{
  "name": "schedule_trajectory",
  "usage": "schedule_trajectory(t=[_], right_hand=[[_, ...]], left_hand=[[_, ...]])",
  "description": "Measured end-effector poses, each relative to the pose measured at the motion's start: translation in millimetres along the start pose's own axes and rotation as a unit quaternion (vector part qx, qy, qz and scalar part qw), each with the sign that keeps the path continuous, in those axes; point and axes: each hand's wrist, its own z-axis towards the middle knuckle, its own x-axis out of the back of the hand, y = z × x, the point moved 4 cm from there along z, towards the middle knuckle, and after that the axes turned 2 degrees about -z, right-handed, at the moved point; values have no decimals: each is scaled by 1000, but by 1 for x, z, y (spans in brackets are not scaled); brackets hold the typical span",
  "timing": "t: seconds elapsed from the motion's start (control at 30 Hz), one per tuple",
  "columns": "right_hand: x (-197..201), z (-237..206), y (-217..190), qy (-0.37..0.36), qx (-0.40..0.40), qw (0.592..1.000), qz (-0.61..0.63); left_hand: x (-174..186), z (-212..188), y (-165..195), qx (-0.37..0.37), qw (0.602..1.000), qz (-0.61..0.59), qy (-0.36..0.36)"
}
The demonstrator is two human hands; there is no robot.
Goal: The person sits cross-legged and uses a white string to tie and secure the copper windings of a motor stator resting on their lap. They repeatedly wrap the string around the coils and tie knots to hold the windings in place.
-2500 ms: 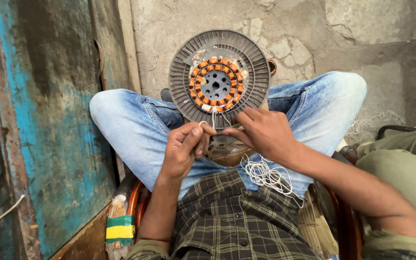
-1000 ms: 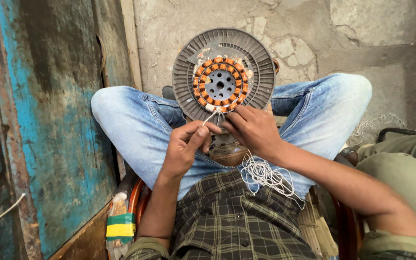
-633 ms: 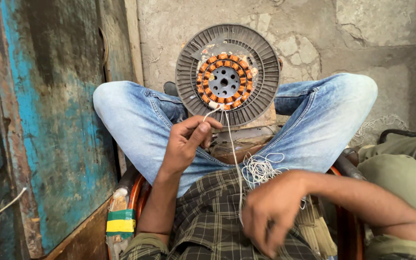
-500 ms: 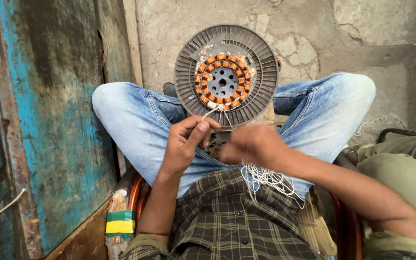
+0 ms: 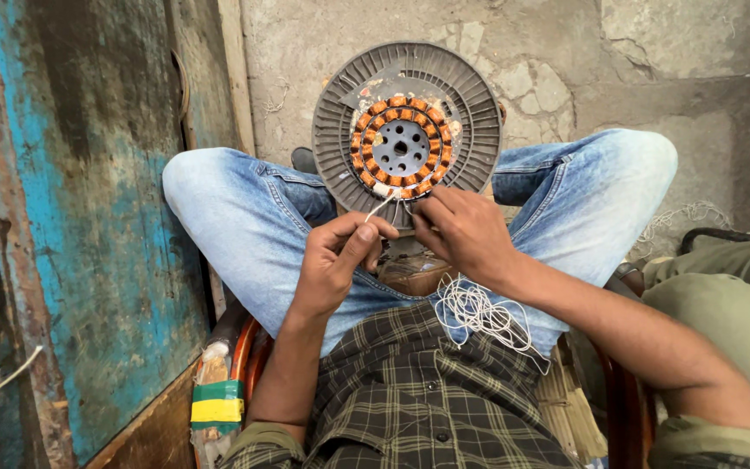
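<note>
Left hand (image 5: 338, 260) pinches white thread (image 5: 380, 206); right hand (image 5: 462, 233) grips it at stator (image 5: 401, 148) 6 o'clock; coils above look wound, lacing unfinished

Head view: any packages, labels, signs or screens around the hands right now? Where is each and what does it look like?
Green and yellow banded wrap: low left, around the chair frame beside the left elbow; may be tape or a label, too small to tell.
Small brownish box-like thing: on the lap under both hands, mostly hidden; cannot tell if it is a package.
No signs or screens in view.
</note>
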Motion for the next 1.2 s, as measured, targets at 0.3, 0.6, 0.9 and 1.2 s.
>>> schedule_trajectory(t=[0.3, 0.6, 0.9, 1.2], right_hand=[[6, 6, -1, 10, -24, 1000, 12], [7, 6, 21, -69, -48, 969, 233], [72, -6, -7, -197, 160, 828, 499], [88, -14, -44, -318, 228, 855, 340]], left_hand=[[2, -15, 20, -23, 998, -27, -49], [6, -15, 20, -32, 998, -1, -47], [14, -15, 18, -40, 999, -6, 26], [3, -13, 17, -25, 1000, -2, -10]])
